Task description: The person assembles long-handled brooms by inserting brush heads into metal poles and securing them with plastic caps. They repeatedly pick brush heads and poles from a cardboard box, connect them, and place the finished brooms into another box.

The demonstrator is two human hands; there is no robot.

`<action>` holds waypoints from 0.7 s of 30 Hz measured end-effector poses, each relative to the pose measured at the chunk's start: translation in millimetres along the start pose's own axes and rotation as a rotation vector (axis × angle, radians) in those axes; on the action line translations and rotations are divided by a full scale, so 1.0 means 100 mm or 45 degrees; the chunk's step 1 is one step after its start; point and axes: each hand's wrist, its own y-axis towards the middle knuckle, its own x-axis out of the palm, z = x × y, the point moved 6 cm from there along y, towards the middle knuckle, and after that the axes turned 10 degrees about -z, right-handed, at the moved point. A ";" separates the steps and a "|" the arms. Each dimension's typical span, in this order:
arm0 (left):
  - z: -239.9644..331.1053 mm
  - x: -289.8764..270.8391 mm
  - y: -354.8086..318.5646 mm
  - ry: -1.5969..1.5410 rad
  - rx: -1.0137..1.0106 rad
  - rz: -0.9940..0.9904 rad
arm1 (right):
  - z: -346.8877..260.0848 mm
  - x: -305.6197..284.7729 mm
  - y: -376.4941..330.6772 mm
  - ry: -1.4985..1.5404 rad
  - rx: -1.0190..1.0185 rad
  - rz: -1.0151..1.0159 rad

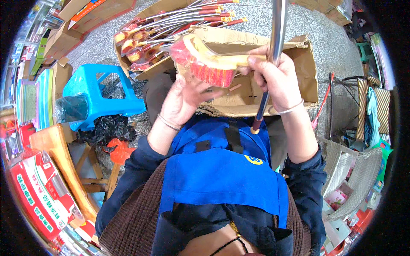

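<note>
A brush head [203,59] with red bristles and a yellow back and neck is raised before me, wrapped in clear plastic at its far end. My right hand [277,79] pinches the end of its yellow neck. The same hand grips a shiny metal pole [278,32], which slants down to a dark red end with a yellow tip near my apron. My left hand [188,96] is open just below the bristles, fingers stretched out; whether they touch the bristles I cannot tell.
Beneath my hands stands an open cardboard box [308,72]. Behind it, another carton holds several plastic-wrapped brushes [136,45] with metal poles. To the left are a blue plastic stool [83,81], a black bag [113,130] and a wooden chair [64,166]. A woven chair [358,179] stands at right.
</note>
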 end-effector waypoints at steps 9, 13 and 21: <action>0.17 -0.09 0.11 0.048 0.162 0.217 | -0.10 0.41 -0.18 -0.942 -0.199 -0.133; 0.25 -0.28 0.12 -0.020 0.253 0.333 | 0.00 0.25 -0.15 -0.803 0.070 -0.191; 0.79 -0.71 -0.12 0.126 0.598 0.577 | 0.26 -0.19 -0.49 -0.851 0.150 -0.183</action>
